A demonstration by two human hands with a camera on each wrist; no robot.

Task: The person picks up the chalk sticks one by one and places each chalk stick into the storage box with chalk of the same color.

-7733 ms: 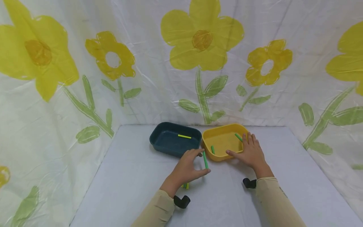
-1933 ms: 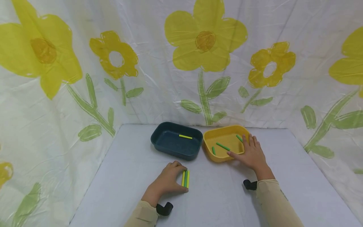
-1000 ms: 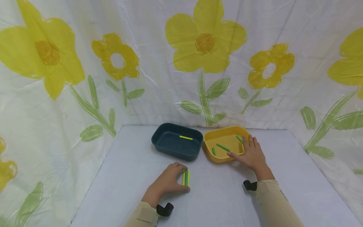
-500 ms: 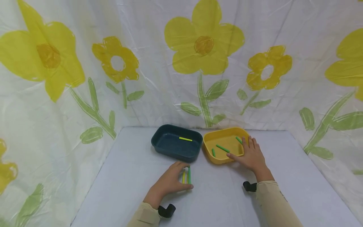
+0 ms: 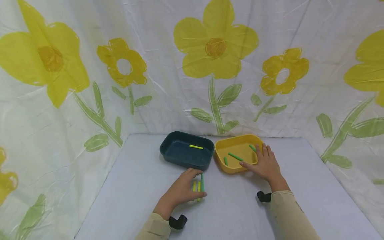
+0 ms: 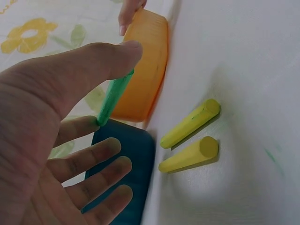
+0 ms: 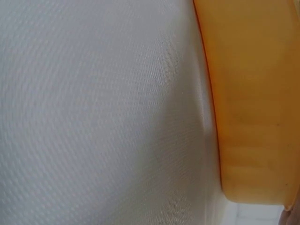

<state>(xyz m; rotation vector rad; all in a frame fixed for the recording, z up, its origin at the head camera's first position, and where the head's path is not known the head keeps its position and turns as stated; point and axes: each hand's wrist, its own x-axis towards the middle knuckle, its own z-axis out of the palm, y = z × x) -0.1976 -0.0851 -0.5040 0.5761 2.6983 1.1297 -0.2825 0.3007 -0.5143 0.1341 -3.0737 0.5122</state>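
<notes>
My left hand (image 5: 181, 188) pinches a green chalk stick (image 5: 202, 182) lengthwise, thumb at one end and index fingertip at the other; the remaining fingers are spread. In the left wrist view the green chalk hangs above the table, and two yellow chalk sticks (image 6: 191, 123) lie side by side on the white cloth under that hand. The right hand (image 5: 265, 165) rests at the near right corner of a yellow tray (image 5: 220, 162), its thumb on the front rim and its straight fingers over the right side. Several green chalk pieces (image 5: 235, 156) lie inside this tray.
A dark blue tray (image 5: 180, 160) stands left of the yellow one, close against it, with one yellow chalk stick (image 5: 196, 146) inside. Behind both trays rises a white curtain (image 5: 168, 110) printed with yellow flowers. White cloth (image 5: 132, 180) covers the table.
The left hand has placed an earlier green chalk in the yellow tray, returned to the row, and lifted the green chalk from between the yellow ones, moving slightly right. The right hand stays put.
</notes>
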